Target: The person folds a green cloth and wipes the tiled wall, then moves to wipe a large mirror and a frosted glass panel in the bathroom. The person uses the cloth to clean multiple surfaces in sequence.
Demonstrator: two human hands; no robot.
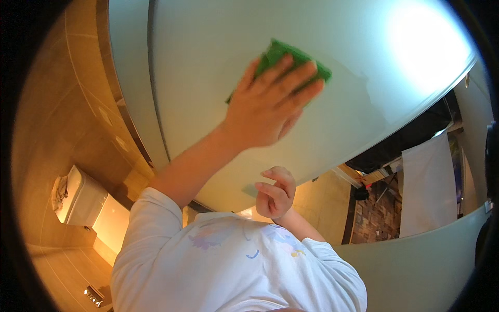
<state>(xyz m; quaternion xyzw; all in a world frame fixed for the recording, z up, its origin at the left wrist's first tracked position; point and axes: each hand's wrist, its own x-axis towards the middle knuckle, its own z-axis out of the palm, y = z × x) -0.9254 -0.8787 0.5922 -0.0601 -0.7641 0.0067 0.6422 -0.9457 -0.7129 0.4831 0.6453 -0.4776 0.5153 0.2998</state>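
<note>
My left hand (269, 105) lies with its fingers spread over a folded green cloth (298, 54), pressing it flat on a large pale, smooth door panel (202, 50). The back of the hand faces me, and the cloth shows between and beyond the fingers. Lower down, in front of my chest, my right hand (275, 193) is empty. Its fingers are loosely curled and a little apart, near the lower part of the panel. A strong white glare covers the panel's upper right, with a darker patch beside it.
At the left, a white toilet (84, 199) with a crumpled cloth (60, 193) on it stands by a tiled wall (43, 152). A chrome fixture (93, 295) sits low there. Right of the panel, an opening shows a hanging white sheet (429, 187) and a patterned floor (376, 222).
</note>
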